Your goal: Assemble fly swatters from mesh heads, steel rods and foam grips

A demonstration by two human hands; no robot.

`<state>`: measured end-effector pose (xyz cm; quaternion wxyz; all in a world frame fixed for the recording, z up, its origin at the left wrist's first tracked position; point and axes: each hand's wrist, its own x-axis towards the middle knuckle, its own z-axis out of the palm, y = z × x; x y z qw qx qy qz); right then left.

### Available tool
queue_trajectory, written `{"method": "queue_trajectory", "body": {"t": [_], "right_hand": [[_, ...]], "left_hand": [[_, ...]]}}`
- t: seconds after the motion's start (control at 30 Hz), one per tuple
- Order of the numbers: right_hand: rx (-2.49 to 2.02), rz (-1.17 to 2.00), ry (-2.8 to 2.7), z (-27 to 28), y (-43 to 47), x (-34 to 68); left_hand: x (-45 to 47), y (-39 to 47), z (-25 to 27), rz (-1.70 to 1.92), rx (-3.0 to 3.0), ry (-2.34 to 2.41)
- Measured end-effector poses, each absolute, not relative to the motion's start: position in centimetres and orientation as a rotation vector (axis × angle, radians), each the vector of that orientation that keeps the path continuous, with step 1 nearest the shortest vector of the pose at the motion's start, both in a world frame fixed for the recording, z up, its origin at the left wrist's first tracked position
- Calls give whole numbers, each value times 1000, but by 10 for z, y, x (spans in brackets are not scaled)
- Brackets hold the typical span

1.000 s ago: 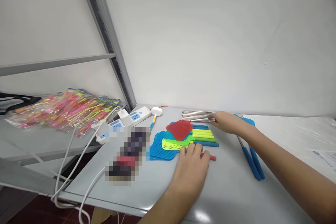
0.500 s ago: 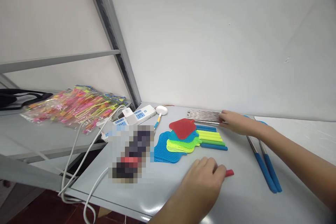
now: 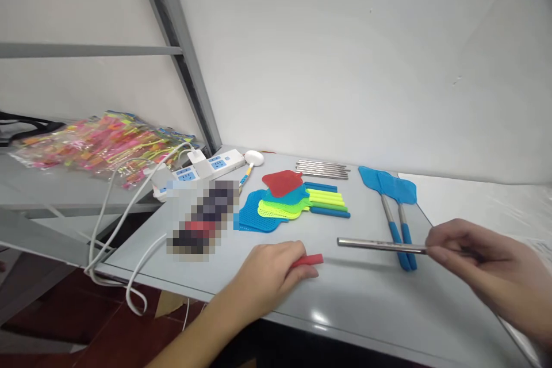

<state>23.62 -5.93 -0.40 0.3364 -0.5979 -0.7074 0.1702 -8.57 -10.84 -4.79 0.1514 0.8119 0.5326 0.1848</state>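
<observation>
My left hand point(image 3: 278, 267) is closed round a red handle sleeve point(image 3: 314, 259), whose end pokes out to the right. In my right hand point(image 3: 483, 267) a shiny metal rod point(image 3: 379, 245) is gripped at one end and points left toward the sleeve, with a gap between them. Behind lie a red fly swatter head point(image 3: 282, 183) and a fan of blue and green-yellow swatter heads point(image 3: 263, 219). Beside them are yellow, green and blue handle sleeves point(image 3: 326, 198). Several metal rods point(image 3: 321, 169) lie near the wall. Two blue fly swatters point(image 3: 399, 190) with rods and handles rest at the right.
A white power strip point(image 3: 219, 163) with cables and a white round-headed device point(image 3: 254, 158) stand at the back left. A pixelated item point(image 3: 202, 221) lies near the table's left edge. Bagged colourful goods point(image 3: 107, 146) fill the shelf at left. White sheeting point(image 3: 478, 207) covers the right side.
My right hand has taken a metal rod from the pile by the wall and brought it forward to the right. My left hand still holds the red sleeve, now showing more. The view has shifted.
</observation>
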Motion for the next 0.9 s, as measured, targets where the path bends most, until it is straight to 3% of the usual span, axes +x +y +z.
{"method": "queue_trajectory", "body": {"t": [0.13, 0.4, 0.9], "right_hand": [[-1512, 714, -1847, -26, -76, 223], [-1466, 684, -1847, -40, -79, 214], [-1299, 954, -2210, -46, -94, 178]], "left_hand": [[-86, -107, -48, 483, 2345, 1465], [-89, -105, -52, 480, 2342, 1427], [-74, -109, -56, 400, 2713, 1254]]}}
